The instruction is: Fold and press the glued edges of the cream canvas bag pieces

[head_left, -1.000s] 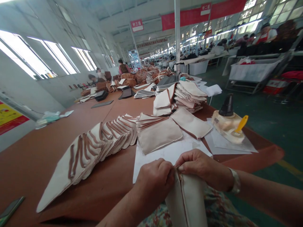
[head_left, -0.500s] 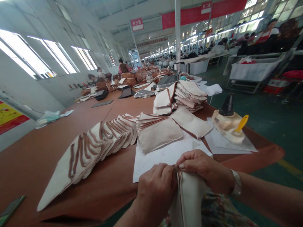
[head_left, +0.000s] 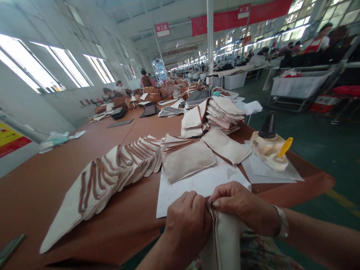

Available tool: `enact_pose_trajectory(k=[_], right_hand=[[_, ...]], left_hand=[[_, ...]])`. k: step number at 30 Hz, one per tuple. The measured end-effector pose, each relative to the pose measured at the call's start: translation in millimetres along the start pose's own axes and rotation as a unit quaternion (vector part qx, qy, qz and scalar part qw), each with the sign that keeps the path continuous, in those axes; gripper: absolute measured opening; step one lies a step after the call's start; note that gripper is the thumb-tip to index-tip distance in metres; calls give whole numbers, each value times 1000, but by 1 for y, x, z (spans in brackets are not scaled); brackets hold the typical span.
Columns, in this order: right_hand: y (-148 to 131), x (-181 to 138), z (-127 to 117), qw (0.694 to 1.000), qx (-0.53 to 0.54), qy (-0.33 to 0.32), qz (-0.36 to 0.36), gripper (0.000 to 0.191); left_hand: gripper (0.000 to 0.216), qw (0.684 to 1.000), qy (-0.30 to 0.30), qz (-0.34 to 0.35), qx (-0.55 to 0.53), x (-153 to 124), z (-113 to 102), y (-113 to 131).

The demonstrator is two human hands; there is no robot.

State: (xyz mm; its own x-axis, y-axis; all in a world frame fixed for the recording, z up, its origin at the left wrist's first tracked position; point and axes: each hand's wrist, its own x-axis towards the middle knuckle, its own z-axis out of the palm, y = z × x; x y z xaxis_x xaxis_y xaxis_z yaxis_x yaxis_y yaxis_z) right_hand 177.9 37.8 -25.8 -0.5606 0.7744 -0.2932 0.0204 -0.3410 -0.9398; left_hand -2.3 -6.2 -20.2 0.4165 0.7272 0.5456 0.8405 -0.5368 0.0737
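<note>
Between both hands hangs a cream fabric piece [head_left: 227, 236] with a brown edge strip running down it, below the table's front edge. My left hand [head_left: 187, 223] is closed on its top left side, the fingertips curled out of sight. My right hand [head_left: 244, 206] pinches the top edge between thumb and forefinger, close beside the left. Just beyond, similar cream pieces with brown strips [head_left: 188, 163] lie partly on white paper [head_left: 174, 200]. To the left a long overlapping row of such pieces [head_left: 98, 183] fans across the brown table [head_left: 135, 221].
On the right, a cream container with a black cone-shaped top [head_left: 267, 127] and a yellow-handled tool [head_left: 285, 147] sits on paper sheets. Farther back stand a stack of cream pieces [head_left: 225, 112] and brown bundles [head_left: 152, 95]. A dark flat object [head_left: 11, 249] lies at the lower left.
Both hands stay pinched at the top of the cream piece, shifting only slightly. The brown strip at its top shows a little more. The whole view has drifted slightly.
</note>
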Motion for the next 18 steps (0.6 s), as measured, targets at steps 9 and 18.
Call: enact_pose_trajectory(k=[9, 18], right_hand=[[-9, -4, -3, 973, -207, -14, -102, 17], [-6, -2, -3, 966, -224, 52, -123, 9]], left_hand=[[13, 968, -180, -38, -171, 29, -32, -20], [13, 794, -270, -263, -477, 29, -17, -32]])
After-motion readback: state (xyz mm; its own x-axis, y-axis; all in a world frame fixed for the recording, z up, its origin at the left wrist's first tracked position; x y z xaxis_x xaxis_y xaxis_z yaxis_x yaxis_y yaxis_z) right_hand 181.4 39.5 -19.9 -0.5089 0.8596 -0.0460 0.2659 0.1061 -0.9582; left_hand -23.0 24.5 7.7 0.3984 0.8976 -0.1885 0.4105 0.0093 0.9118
